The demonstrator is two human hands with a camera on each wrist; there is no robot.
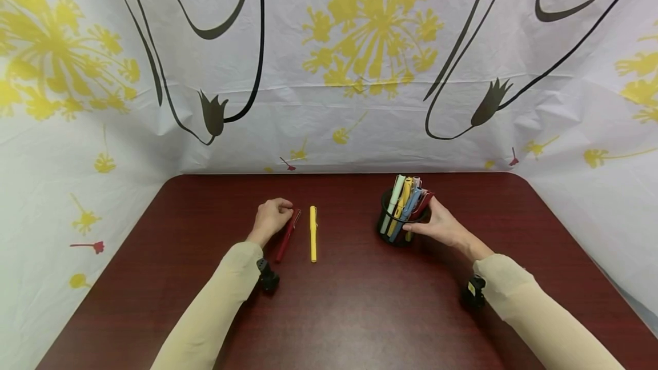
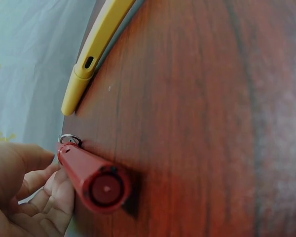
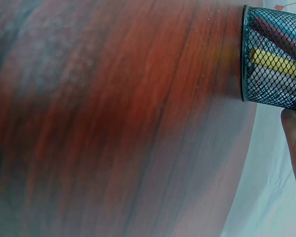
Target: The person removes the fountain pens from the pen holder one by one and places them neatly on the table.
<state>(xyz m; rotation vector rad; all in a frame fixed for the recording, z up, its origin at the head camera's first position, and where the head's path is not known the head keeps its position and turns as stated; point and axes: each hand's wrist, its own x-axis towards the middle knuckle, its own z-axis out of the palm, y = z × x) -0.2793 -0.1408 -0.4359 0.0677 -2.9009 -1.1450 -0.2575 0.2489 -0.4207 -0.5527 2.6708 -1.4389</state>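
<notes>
On the table (image 1: pixel 360 307), a cup (image 3: pixel 271 86) is gripped by the right hand (image 1: pixel 443 225). The left hand (image 1: pixel 269 220) is nearer the red pen (image 1: pixel 288 237), just right of it, slanting toward the person; whether its fingers pinch the clip end, I cannot tell.

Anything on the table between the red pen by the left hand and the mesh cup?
Yes: the yellow pen lies flat just right of the red pen, across the straight line to the mesh cup. Past it, nothing visible blocks.
</notes>
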